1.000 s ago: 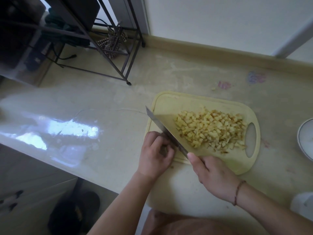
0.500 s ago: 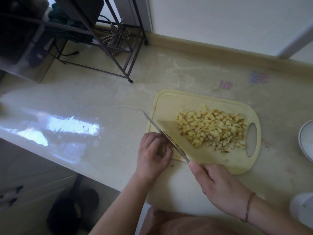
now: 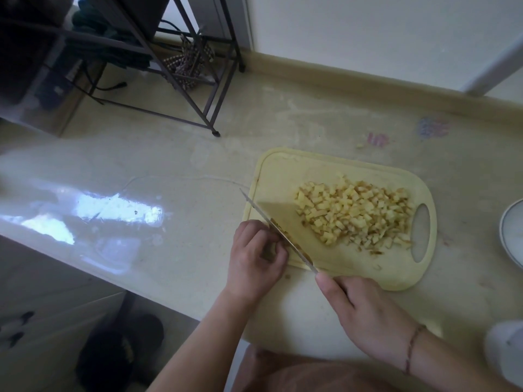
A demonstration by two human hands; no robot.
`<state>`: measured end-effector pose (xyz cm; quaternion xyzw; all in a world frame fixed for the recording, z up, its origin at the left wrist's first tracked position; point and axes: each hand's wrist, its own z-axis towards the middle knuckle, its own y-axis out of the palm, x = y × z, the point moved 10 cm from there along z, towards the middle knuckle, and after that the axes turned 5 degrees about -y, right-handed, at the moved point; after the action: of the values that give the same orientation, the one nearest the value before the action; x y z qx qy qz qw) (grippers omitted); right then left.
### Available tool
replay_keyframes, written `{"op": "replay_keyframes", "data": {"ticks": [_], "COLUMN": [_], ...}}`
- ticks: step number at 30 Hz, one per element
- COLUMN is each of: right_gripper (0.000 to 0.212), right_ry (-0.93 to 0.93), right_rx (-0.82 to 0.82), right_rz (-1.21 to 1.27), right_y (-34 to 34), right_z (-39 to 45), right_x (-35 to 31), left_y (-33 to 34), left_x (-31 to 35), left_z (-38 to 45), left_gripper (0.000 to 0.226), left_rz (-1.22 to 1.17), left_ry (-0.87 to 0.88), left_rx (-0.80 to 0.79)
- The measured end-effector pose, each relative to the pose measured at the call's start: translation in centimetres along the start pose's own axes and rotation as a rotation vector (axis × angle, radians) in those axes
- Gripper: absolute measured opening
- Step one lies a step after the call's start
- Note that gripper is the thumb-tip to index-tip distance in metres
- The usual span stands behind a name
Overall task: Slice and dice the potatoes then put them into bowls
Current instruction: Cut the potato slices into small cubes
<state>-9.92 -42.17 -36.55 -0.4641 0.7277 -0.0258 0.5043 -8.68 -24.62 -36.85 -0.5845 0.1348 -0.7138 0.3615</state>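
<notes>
Right hand, lower right of centre: wrapped around the handle of the knife, forefinger laid forward toward the blade. Blade running diagonally up-left across the near-left corner of the cutting board, now edge-on to the camera and almost vertical; a second ago broad side showing, tilted flatter. Bits of potato clinging along the steel.

Left hand, centre-bottom: curled, fingertips bunched against the left face of the blade. Whether pinching a last scrap of potato or wiping off stuck bits, cannot tell; whatever sits under the fingers is hidden.

Diced potatoes: heaped in the right half of the board, just left of its handle slot, much as half a second back. A clear strip of board between heap and blade. A few stray cubes near the slot and one on the counter at the board's near edge.

Bowl: only a rim at the right edge of frame, near the board's handle end, apparently empty.

Judgement: dicing near its end, with no whole potato in view; next, probably gathering the heap and moving it right into the bowl. Risk: cubes spilling off the board edge in transfer.
</notes>
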Motion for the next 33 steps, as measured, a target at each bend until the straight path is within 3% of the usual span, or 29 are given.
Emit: {"op": "replay_keyframes", "data": {"ticks": [6, 24, 26, 29, 31, 33], "right_gripper": [0.062, 0.070, 0.070, 0.071, 0.071, 0.070], "right_ry": [-0.011, 0.008, -0.021, -0.087, -0.135, -0.169], "right_rx": [-0.013, -0.085, -0.062, -0.022, -0.011, -0.016], "right_rz": [-0.003, 0.299, 0.216, -0.065, -0.267, -0.439], "right_y": [0.7, -0.6, -1.1, -2.0, -2.3, -2.2], "right_z": [2.5, 2.3, 1.9, 1.2, 0.6, 0.1], "right_x": [-1.0, -1.8, -1.6, -1.3, -1.7, -2.1], "left_y": [0.0, 0.1, -1.0, -5.8, -8.8, -9.6], "left_x": [0.2, -0.2, 0.0, 1.4, 4.2, 7.3], "left_z": [0.1, -1.3, -1.8, -1.3, 0.1, 2.5], "left_gripper": [0.010, 0.016, 0.020, 0.018, 0.016, 0.015], "left_rz": [-0.016, 0.062, 0.032, 0.024, 0.036, 0.025], "left_ry": [0.011, 0.015, 0.024, -0.009, 0.080, 0.191], "left_rx": [-0.012, -0.064, -0.038, 0.205, 0.314, 0.195]}}
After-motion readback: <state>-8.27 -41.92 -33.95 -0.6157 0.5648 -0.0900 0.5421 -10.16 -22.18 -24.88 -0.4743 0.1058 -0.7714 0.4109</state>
